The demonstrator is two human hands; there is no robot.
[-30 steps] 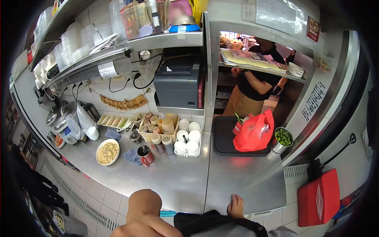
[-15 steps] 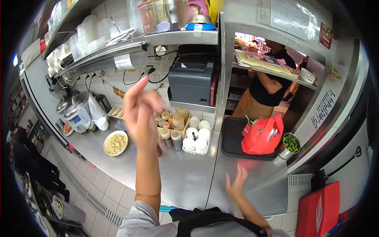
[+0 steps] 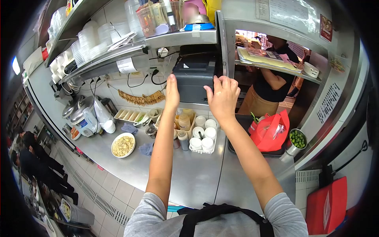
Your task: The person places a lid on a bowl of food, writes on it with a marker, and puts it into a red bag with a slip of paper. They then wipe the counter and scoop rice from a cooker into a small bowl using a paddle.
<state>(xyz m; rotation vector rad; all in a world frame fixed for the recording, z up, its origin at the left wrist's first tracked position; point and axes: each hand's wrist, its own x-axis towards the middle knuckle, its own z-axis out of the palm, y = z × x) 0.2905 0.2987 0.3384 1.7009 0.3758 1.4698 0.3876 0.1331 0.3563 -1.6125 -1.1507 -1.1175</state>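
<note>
A dark grey receipt printer (image 3: 193, 85) sits on a metal ledge under the upper shelf, between my two hands. Along its left side lies my left hand (image 3: 172, 93), fingers pointing up and seen edge-on. My right hand (image 3: 223, 94) is at its right front corner, the fingers bent over the side and the thumb toward the front. Together they grip the printer from both sides; where the fingertips press is partly hidden.
Below stand a basket of white-lidded containers (image 3: 203, 138), sauce bottles (image 3: 183, 121) and a bowl of noodles (image 3: 123, 145). At right are a red bag (image 3: 270, 134) on a black tray and a tin of green limes (image 3: 297, 140). A person (image 3: 272, 79) stands behind the pass-through.
Both my hands have moved to the printer's sides: the left from raised in front of the shelf, the right up from above the counter. The view has shifted slightly.
</note>
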